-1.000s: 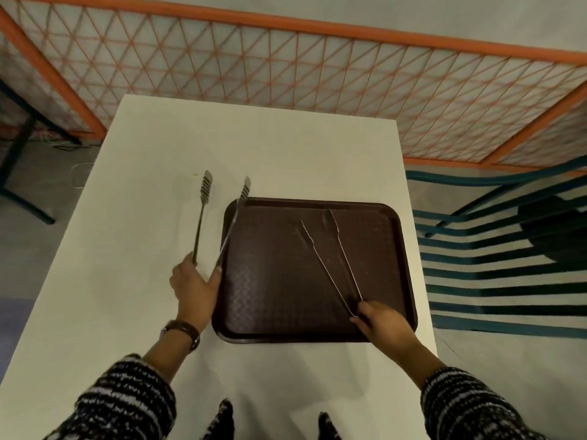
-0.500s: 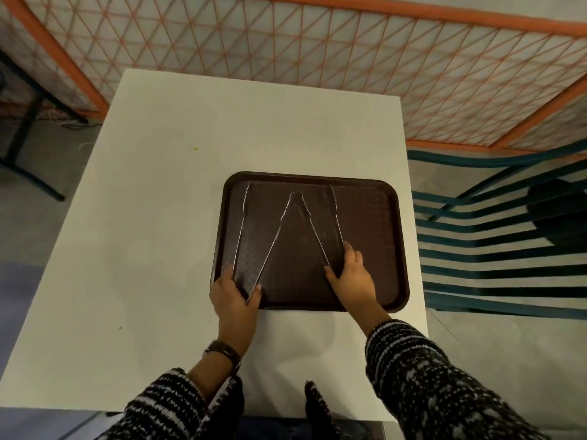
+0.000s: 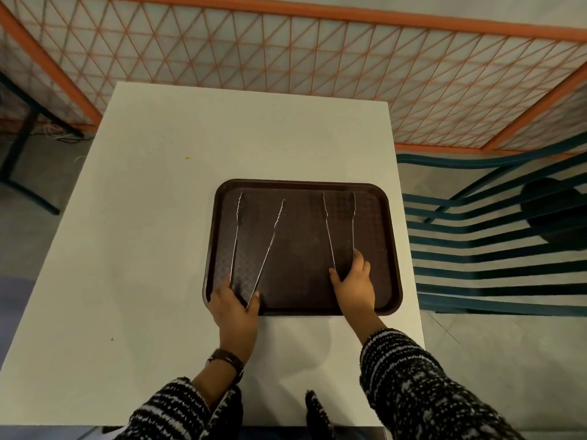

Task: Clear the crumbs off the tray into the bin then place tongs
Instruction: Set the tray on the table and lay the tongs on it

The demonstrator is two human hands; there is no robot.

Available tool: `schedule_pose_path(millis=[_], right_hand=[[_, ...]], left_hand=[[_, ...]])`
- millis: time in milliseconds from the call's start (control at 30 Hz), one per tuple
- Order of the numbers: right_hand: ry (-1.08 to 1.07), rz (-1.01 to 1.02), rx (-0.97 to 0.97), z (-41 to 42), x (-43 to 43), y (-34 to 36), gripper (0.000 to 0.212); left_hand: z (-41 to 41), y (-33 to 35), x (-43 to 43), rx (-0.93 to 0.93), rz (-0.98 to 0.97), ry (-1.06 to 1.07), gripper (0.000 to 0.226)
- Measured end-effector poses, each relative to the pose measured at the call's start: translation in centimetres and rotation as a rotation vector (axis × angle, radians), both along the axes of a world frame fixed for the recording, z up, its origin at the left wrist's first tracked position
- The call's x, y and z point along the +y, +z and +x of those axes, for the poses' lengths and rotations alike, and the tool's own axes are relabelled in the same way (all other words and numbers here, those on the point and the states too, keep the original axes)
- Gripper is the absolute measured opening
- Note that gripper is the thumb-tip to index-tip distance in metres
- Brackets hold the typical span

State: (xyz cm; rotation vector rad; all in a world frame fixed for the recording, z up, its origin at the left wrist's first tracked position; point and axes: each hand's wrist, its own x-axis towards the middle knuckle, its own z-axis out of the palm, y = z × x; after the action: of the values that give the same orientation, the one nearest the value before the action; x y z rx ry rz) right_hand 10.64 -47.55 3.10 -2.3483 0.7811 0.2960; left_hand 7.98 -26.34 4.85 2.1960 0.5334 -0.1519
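Note:
A dark brown tray (image 3: 301, 249) lies on the white table (image 3: 165, 217), toward its right side. Two pairs of metal tongs rest flat inside the tray, tips pointing away from me. The left tongs (image 3: 254, 242) spread in a V, and my left hand (image 3: 236, 308) grips their hinge end at the tray's near left rim. The right tongs (image 3: 341, 230) lie almost parallel, and my right hand (image 3: 352, 282) holds their near end with fingers around both arms. No bin is in view.
An orange mesh fence (image 3: 286, 58) stands behind the table. A teal slatted chair (image 3: 495, 236) sits close to the table's right edge. A tiny yellow crumb (image 3: 187, 158) lies on the table at the far left. A black table leg (image 3: 19, 144) stands on the floor at left.
My left hand has carried its tongs from the table onto the tray's left side. The right tongs have swung further right and straighter, so the two pairs now lie apart.

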Motion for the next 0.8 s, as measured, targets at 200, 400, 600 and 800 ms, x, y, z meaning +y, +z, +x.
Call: schedule_pose_path(millis=[200,400,600,800], right_hand=[[-0.017,0.038,-0.009,-0.2,0.1,0.0,0.069],[-0.031,0.078,-0.015,-0.3,0.4,-0.1,0.072],[-0.035,0.092,-0.023,-0.6,0.5,-0.1,0.072],[-0.029,0.104,-0.013,-0.6,0.5,-0.1,0.072]], left_hand=[[0.5,-0.7,-1.5,0.062,0.009,0.061,0.062],[1.8,-0.6,-3.9,0.086,0.051,0.113,0.063],[2.6,-1.6,-5.4,0.113,0.087,0.155,0.065],[2.8,-2.5,-5.6,0.146,0.132,0.162,0.066]])
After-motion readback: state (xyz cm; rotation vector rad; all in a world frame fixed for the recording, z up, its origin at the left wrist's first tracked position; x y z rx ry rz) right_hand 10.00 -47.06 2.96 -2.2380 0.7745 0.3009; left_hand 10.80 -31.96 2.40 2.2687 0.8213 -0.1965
